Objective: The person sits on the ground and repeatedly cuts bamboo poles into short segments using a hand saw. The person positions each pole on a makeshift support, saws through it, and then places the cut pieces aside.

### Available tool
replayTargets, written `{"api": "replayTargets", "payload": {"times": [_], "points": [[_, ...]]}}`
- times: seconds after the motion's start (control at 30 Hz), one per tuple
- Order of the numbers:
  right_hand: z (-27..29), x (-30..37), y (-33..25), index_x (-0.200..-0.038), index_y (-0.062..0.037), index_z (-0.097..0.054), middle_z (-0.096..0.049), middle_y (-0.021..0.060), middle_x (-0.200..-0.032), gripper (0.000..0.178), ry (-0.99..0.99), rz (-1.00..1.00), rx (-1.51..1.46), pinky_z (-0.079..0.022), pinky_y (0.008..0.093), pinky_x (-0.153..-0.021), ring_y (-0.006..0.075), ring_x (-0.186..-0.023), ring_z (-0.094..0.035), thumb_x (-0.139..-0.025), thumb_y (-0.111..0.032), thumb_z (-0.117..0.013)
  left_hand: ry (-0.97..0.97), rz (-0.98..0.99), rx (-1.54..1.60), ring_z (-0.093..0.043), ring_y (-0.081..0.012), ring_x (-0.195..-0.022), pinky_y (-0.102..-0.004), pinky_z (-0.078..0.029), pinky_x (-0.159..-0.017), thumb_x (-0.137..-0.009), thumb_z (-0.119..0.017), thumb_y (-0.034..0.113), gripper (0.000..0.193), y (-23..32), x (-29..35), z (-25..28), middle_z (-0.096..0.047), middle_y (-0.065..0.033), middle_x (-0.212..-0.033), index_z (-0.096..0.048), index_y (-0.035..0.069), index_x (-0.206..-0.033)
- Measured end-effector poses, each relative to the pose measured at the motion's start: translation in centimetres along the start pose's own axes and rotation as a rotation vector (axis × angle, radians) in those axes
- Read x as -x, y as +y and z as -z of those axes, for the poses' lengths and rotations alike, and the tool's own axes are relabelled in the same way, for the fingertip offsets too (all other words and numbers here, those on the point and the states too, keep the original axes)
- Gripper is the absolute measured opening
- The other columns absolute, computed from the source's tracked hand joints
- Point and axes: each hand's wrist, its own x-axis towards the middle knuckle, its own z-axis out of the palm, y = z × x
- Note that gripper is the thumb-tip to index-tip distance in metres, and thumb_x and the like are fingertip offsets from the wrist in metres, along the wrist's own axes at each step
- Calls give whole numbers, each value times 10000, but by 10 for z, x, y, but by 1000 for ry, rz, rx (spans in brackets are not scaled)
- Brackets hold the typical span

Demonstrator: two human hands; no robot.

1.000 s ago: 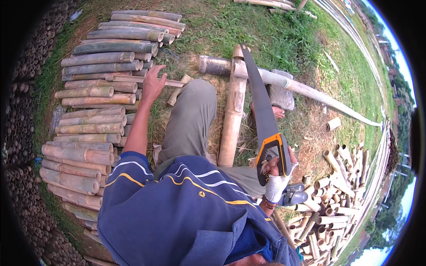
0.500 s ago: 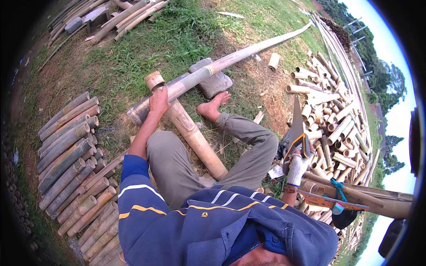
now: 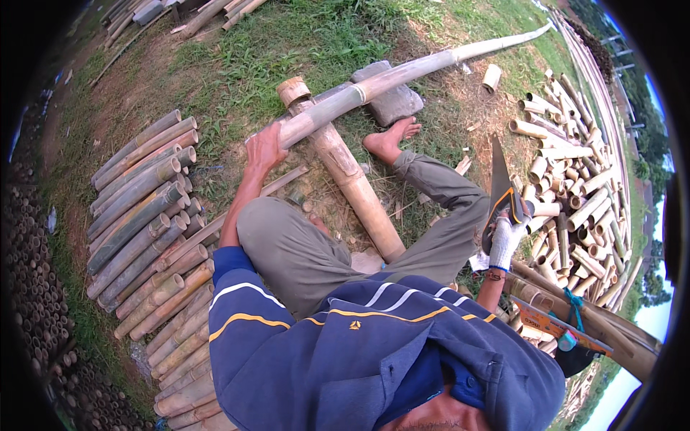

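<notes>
My bare left hand (image 3: 266, 147) is closed round the near left end of a long bamboo pole (image 3: 410, 74), hiding part of that end. The pole lies across a thicker bamboo log (image 3: 353, 179) and a grey stone (image 3: 397, 104). A darker bamboo length (image 3: 332, 94) shows just behind it. Out to the right, my right hand (image 3: 505, 241), in a white glove, grips the handle of a hand saw (image 3: 499, 176). Its blade points up and away, apart from the pole. The saw's handle is black and orange.
Stacked bamboo lengths (image 3: 136, 223) lie at my left, with many cut ends beyond. A loose heap of short bamboo pieces (image 3: 568, 194) spreads at the right. Near my right arm, an orange flat tool (image 3: 553, 325) rests by bamboo poles tied with blue cord (image 3: 574, 307).
My left hand has shifted from beside the log's top to the pole's near left end. The whole view has swung left, and the saw stays in my right hand.
</notes>
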Motion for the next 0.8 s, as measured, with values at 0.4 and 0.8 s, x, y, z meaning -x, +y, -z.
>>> {"api": "replayTargets", "payload": {"times": [0.4,0.8], "points": [[-24,-29,-20,-1609,-100,-438,-619,35,-972,649,-101,-41,-228,-533,249,-545,95,-637,-602,-1009,37,-642,197,301,-121,-668,-426,-1233,-525,-549,-1044,-673,-928,101,782,-142,202,64,-726,-156,-1261,-647,117,-1402],[-108,-48,-26,-1552,-55,-531,-662,106,-1363,646,-141,273,28,-534,335,-1040,174,-1186,-649,-936,88,-661,686,970,448,-569,-429,-1412,-521,-462,-1185,-890,-889,251,749,-136,273,-56,-631,-246,-1436,-569,43,-1534]]}}
